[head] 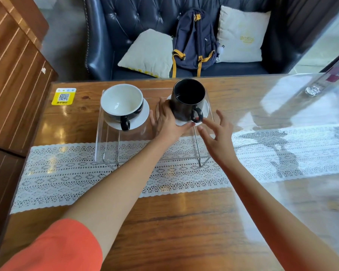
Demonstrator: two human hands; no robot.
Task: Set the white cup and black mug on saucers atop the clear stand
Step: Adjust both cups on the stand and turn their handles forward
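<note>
A clear acrylic stand [125,145] sits on the table over a lace runner. On its left half a white cup [121,100] with a black outside and handle rests on a white saucer [143,116]. On its right half the black mug [186,106] stands on a second white saucer [206,108], handle toward me. My left hand [168,122] lies against the mug's left side, thumb pressed on that saucer's front rim. My right hand [217,137] hovers just right of the handle with fingers spread, holding nothing.
A white lace runner [86,178] crosses the wooden table [184,222]. A yellow QR sticker [63,96] lies at the far left. A glass object [312,90] stands at the far right. Behind the table is a dark sofa with two cushions and a backpack [196,40].
</note>
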